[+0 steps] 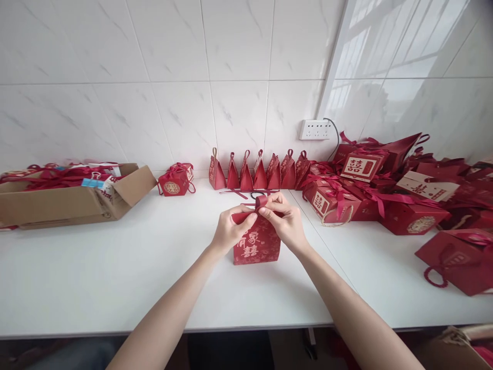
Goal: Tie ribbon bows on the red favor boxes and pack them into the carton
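Observation:
A red gift box with pale printed Chinese characters stands upright on the table in front of me. My left hand is closed at the box's upper left edge, thumb on the front face. At the top edge my right hand pinches the base of a dark red ribbon loop between thumb and fingers. The two thumbs nearly meet there. My fingers cover the box's upper corners. Just behind the box lie loose ribbon strips and a dark ring-shaped item, partly hidden.
Several red tent-shaped boxes with loops stand in a row near the tiled wall. One red hexagonal box is to their left. An open cardboard box holds ribbons at far left. Red gift boxes pile up on the right below a power strip.

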A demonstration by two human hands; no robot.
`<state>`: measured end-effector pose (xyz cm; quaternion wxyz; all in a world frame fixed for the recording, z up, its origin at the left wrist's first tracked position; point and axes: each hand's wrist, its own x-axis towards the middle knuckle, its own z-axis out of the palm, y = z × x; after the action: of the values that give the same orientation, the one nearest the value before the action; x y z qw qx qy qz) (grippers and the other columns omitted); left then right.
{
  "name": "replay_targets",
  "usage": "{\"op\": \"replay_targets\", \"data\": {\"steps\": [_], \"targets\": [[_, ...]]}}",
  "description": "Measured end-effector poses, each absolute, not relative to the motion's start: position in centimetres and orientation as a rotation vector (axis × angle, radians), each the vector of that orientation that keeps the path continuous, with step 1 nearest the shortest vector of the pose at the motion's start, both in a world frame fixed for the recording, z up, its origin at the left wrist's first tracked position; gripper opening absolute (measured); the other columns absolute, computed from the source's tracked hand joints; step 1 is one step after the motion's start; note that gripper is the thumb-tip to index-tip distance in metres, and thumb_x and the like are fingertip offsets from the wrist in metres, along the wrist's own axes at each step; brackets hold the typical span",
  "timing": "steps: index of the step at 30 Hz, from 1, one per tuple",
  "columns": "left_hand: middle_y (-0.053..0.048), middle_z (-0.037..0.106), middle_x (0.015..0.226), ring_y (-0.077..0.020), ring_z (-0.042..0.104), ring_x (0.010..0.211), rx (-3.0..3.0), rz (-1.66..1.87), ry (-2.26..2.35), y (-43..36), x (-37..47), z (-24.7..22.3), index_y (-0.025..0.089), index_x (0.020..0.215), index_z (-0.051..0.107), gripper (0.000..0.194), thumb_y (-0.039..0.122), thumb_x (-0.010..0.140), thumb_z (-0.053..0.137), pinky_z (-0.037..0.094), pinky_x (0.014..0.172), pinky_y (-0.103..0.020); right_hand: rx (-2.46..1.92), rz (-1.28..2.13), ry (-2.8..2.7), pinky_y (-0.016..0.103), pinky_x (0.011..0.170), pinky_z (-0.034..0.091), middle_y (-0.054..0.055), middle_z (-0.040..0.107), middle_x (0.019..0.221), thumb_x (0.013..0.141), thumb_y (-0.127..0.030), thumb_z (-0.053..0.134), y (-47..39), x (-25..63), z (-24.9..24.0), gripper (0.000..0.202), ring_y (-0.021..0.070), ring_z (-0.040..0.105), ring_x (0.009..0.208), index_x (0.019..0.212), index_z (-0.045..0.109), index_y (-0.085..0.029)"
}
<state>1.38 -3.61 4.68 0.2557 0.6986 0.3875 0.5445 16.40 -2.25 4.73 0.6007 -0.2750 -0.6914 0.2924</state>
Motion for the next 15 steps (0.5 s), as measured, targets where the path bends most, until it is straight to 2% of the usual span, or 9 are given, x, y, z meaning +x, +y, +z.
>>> {"op": "replay_targets", "data": {"steps": [3,9,15], "targets": [[-0.001,0.066,0.071,-0.0141,0.061,0.070,1.878,1.456,1.087,-3.52,1.41,4.73,0.015,0.069,0.065,0.019,0.031,0.077,0.058,0.047,0.068,-0.022,-0.684,0.730,-1.577,0.030,0.070,0.041,0.002,0.049,0.075,0.080,-0.032,0.061,-2.20,16.43,4.79,0.019,0.0156,0.050,0.075,0.065,0.067,-0.021],[-0.002,0.069,0.073,-0.0157,0.063,0.072,1.840,1.544,1.170,-3.46,1.73,4.51,0.016,0.071,0.066,0.020,0.033,0.076,0.058,0.050,0.069,-0.024,-0.666,0.635,-1.737,0.031,0.074,0.042,0.001,0.056,0.082,0.078,-0.025,0.058,-1.95,16.84,4.73,0.007,0.0159,0.054,0.078,0.082,0.062,-0.020],[-0.004,0.070,0.078,-0.0172,0.064,0.076,1.835,1.541,1.257,-3.52,1.85,4.56,0.016,0.076,0.068,0.021,0.035,0.076,0.059,0.051,0.074,-0.026,-0.719,0.611,-1.788,0.028,0.067,0.041,0.000,0.053,0.074,0.080,-0.023,0.053,-1.93,17.01,4.98,0.009,0.0143,0.051,0.070,0.075,0.060,-0.020]]}}
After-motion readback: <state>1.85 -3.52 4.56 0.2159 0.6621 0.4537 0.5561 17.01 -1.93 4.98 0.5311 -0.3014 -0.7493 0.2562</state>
